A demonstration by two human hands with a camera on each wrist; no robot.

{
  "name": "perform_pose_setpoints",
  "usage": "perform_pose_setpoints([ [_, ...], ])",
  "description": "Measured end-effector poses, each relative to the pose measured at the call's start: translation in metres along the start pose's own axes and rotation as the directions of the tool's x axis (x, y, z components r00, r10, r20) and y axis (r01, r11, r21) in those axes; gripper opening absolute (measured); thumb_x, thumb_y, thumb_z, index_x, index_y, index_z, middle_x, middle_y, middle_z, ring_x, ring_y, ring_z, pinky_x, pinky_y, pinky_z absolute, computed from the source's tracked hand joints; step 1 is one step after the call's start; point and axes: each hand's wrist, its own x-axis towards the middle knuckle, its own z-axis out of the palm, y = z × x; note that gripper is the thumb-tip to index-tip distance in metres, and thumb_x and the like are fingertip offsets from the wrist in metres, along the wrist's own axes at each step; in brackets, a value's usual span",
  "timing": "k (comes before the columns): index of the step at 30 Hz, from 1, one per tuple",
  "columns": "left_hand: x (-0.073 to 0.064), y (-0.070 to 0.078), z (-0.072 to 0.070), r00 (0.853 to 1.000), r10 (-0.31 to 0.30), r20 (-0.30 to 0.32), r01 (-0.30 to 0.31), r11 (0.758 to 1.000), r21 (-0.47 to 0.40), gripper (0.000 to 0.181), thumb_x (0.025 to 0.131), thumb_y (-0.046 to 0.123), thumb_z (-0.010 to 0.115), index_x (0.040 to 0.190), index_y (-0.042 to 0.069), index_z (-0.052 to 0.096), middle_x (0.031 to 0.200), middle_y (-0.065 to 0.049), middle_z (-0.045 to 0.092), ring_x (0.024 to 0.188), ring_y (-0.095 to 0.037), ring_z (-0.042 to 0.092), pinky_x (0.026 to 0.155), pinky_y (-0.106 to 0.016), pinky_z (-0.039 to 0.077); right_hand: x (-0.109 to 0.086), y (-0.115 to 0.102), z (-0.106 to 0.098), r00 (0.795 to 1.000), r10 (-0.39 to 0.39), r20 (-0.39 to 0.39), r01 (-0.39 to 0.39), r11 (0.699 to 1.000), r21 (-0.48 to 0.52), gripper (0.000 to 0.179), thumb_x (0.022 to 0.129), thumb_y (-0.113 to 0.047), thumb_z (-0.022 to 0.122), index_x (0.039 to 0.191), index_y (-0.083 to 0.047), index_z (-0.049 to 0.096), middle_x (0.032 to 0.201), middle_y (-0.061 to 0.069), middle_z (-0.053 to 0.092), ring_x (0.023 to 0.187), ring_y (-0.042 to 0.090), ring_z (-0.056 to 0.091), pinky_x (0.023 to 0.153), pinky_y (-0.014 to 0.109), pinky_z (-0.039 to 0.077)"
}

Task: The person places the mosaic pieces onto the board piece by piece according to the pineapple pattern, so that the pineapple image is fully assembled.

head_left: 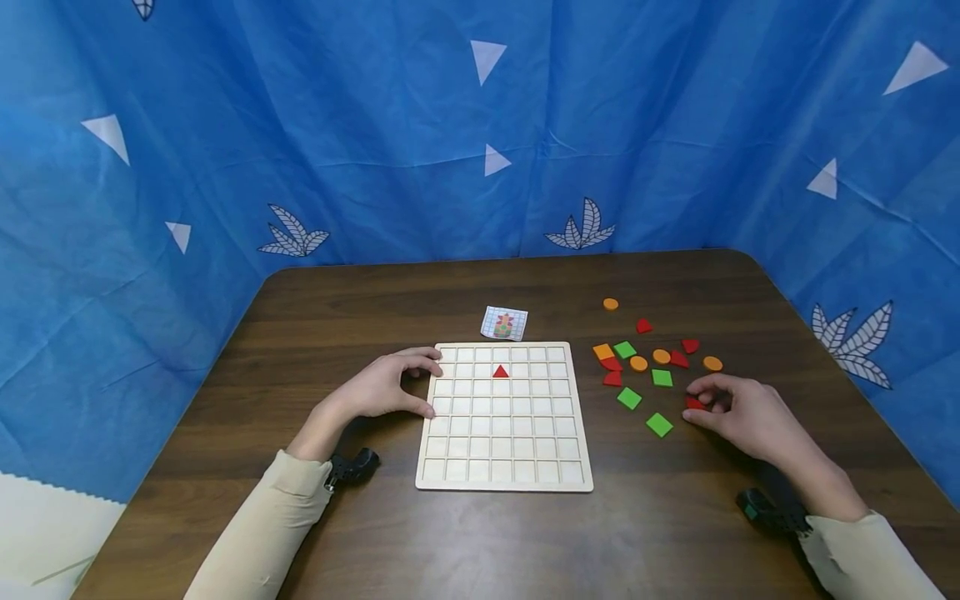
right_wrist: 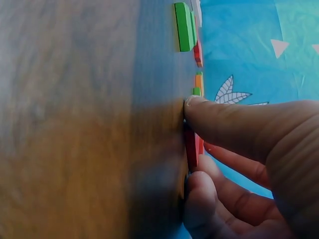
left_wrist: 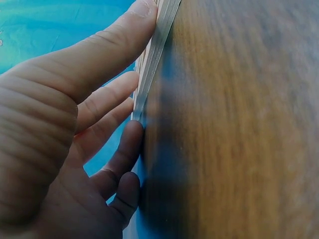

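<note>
A pale square grid board (head_left: 504,477) lies on the table with one red triangle tile (head_left: 501,372) in an upper cell. My left hand (head_left: 382,385) rests at the board's left edge, thumb and fingertips touching the rim; in the left wrist view the thumb lies against the board's side (left_wrist: 155,59). Over at the right, my right hand (head_left: 750,417) has a red tile (head_left: 695,403) between thumb and fingers, down at the tabletop. That red tile (right_wrist: 191,147) is partly covered by the fingers, so its full outline is hidden.
Loose tiles lie between the board and my right hand: green squares (head_left: 660,425), orange discs (head_left: 712,363), red triangles (head_left: 612,378) and an orange square (head_left: 603,352). Behind the board is a small printed card (head_left: 504,323). A blue curtain (head_left: 420,167) hangs beyond the brown table (head_left: 360,300).
</note>
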Motion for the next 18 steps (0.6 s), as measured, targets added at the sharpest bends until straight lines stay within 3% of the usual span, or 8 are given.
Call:
perform_pose_setpoints([
  [9, -0.0009, 0.0011, 0.0001, 1.000, -0.005, -0.003, 0.005, 1.000, -0.001, 0.056, 0.074, 0.042, 0.092, 0.122, 0.024, 0.070, 0.156, 0.000, 0.051, 0.146, -0.026, 0.044, 0.116, -0.049, 0.042, 0.0005, -0.0019, 0.0008, 1.000, -0.002, 0.032, 0.002, 1.000, 0.018, 0.035, 0.088, -0.018, 0.081, 0.119, -0.005, 0.070, 0.094, 0.005, 0.067, 0.083, 0.019, 0.059, 0.064, 0.024, 0.049],
  [18, -0.0008, 0.0006, 0.0001, 1.000, -0.010, -0.003, 0.010, 1.000, -0.004, 0.057, 0.073, 0.042, 0.093, 0.121, 0.024, 0.070, 0.156, 0.001, 0.050, 0.147, -0.026, 0.043, 0.117, -0.049, 0.041, -0.0012, -0.0022, 0.0015, 1.000, 0.016, 0.014, -0.016, 0.999, 0.039, 0.037, 0.086, -0.012, 0.081, 0.120, -0.004, 0.069, 0.097, 0.008, 0.067, 0.085, 0.021, 0.059, 0.064, 0.024, 0.049],
])
